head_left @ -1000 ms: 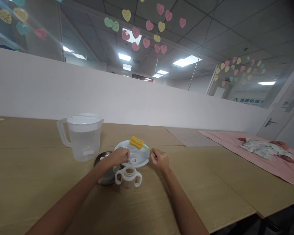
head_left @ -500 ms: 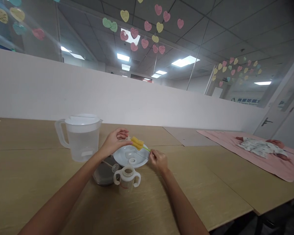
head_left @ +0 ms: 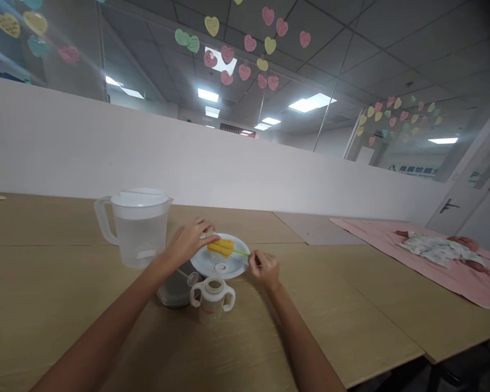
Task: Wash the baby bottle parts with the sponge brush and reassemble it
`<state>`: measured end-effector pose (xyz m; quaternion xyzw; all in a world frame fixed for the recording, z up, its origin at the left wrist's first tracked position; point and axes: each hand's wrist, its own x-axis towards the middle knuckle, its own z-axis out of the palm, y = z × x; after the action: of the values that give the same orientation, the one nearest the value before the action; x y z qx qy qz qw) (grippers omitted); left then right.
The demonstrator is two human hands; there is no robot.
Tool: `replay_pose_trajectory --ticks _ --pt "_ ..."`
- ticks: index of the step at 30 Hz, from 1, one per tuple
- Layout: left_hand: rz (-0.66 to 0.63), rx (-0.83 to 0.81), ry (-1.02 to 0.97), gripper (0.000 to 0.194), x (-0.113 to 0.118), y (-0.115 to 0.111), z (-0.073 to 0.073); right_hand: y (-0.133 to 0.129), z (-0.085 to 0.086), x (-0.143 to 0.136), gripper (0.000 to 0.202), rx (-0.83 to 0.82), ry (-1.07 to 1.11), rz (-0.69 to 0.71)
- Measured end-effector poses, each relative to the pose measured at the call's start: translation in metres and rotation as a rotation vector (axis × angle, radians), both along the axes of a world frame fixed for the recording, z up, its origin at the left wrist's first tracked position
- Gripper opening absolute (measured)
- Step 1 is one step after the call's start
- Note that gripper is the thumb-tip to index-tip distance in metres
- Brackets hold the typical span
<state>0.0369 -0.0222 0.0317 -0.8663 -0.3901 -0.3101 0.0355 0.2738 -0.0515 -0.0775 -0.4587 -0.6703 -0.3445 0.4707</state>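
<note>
My right hand (head_left: 264, 268) grips the green handle of a brush with a yellow sponge head (head_left: 221, 247). The sponge lies over a white plate (head_left: 242, 268). My left hand (head_left: 191, 238) is curled around a small clear piece at the sponge's left end; the piece is mostly hidden by the fingers. A white ring (head_left: 221, 268) rests on the plate. In front of the plate stands a clear bottle with a white two-handled collar (head_left: 213, 291), its top uncovered. Beside it a thin stick with a clear round end (head_left: 193, 279) lies across a dark round container (head_left: 175, 291).
A clear pitcher (head_left: 141, 234) with a white lid stands left of the plate. On the right, a doll in patterned clothes (head_left: 435, 249) lies on a pink cloth (head_left: 375, 237). A white wall (head_left: 228, 169) runs behind the table.
The sponge head has moved left and slightly down, closer against my left hand. More of the green handle shows between the sponge and my right hand. The camera view has shifted slightly.
</note>
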Motion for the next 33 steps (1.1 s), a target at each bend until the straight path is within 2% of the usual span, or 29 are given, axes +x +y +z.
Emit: replay_pose_trajectory --ticks 5,8,12,17,21,26,29,33 --pt "0.036 -0.041 0.166 0.018 -0.024 0.012 0.008 0.003 -0.002 0.004 0.026 -0.008 0.009 -0.020" --pt "0.132 -0.193 0.291 0.022 -0.039 0.020 0.007 0.005 -0.004 0.008 0.025 0.003 0.035 -0.044" --pt "0.191 -0.472 0.425 0.024 -0.046 0.027 -0.004 0.005 -0.005 0.010 0.025 -0.016 0.014 -0.048" --pt "0.193 -0.618 0.510 0.012 -0.037 0.027 -0.022 0.003 -0.004 0.010 0.028 -0.065 -0.012 -0.079" --pt "0.201 -0.610 0.527 0.015 -0.029 0.022 -0.028 0.004 -0.005 0.010 0.030 -0.085 -0.004 -0.098" --pt "0.220 -0.427 0.507 0.003 -0.023 0.014 -0.021 0.010 -0.008 0.010 0.028 -0.130 0.065 -0.145" --pt "0.191 -0.314 0.479 0.017 -0.015 0.010 -0.018 0.014 -0.011 0.010 0.027 -0.177 0.136 -0.196" --pt "0.076 -0.256 0.434 0.028 0.001 0.007 -0.025 0.017 -0.011 0.011 0.029 -0.192 0.204 -0.286"
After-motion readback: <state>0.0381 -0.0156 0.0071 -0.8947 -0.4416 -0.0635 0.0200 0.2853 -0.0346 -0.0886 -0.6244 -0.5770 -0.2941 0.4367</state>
